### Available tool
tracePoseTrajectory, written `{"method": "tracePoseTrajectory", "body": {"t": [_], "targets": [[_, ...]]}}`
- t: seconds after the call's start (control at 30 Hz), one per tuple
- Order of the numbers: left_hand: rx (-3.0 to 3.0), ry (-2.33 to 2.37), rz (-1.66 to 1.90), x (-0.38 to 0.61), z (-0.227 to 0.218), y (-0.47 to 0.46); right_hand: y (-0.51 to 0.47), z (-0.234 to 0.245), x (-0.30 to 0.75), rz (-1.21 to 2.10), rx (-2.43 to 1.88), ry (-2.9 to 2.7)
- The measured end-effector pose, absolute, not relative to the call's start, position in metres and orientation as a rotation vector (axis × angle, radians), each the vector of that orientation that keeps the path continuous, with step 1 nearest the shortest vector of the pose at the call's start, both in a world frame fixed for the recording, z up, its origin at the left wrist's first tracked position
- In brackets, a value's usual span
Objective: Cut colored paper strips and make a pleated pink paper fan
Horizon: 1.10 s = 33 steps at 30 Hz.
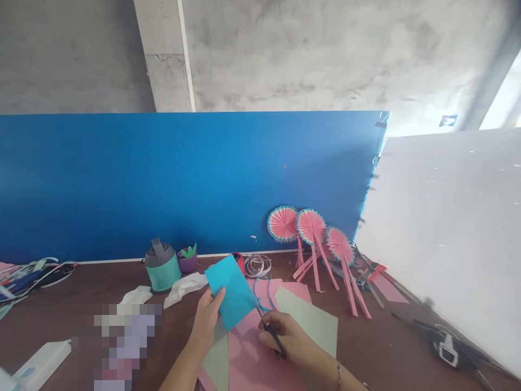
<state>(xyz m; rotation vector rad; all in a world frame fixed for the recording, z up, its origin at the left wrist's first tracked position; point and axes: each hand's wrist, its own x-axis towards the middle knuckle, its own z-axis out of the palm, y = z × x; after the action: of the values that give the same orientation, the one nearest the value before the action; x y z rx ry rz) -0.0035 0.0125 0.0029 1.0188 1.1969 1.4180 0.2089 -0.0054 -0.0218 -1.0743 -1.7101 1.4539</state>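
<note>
Turquoise-and-grey rounded container [163, 274] stands left, beside a small purple pot [188, 264] with green leaves; next, the left hand [208, 316] pinches a bright-blue rectangular paper sheet [233, 290] (thumb on top) above pink paper [250, 358] and pale-green paper [319, 321]; the right hand [287, 334] grips black-handled metal scissors [267, 325], blades at the blue sheet's right edge; pink pleated paper fans [311, 224] stand farther right

Blue sheet [236, 290], lower centre: smooth matt paper. Scissors [274, 335] at its edge: metal-looking blades, dark plastic-looking handles. Fans [311, 224], right of centre: pleated matt paper. Wall [325, 49], top: rough, mottled concrete. Partition [163, 174], mid-frame: smooth, faint sheen. Desk [370, 353], bottom: smooth, wood-like.
</note>
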Motion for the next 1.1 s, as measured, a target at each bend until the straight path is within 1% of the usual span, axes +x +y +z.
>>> {"method": "tracePoseTrajectory", "body": {"t": [0.2, 1.1], "targets": [[1.008, 1.220, 1.408, -0.0049, -0.0005, 0.0136, -0.0056, -0.0237, 0.2087, 1.515, -1.044, -1.674], [1.000, 1.169, 1.452, -0.0037, -0.0036, 0.0123, -0.0057, -0.0214, 0.2079, 1.357, -1.191, -1.716]]}}
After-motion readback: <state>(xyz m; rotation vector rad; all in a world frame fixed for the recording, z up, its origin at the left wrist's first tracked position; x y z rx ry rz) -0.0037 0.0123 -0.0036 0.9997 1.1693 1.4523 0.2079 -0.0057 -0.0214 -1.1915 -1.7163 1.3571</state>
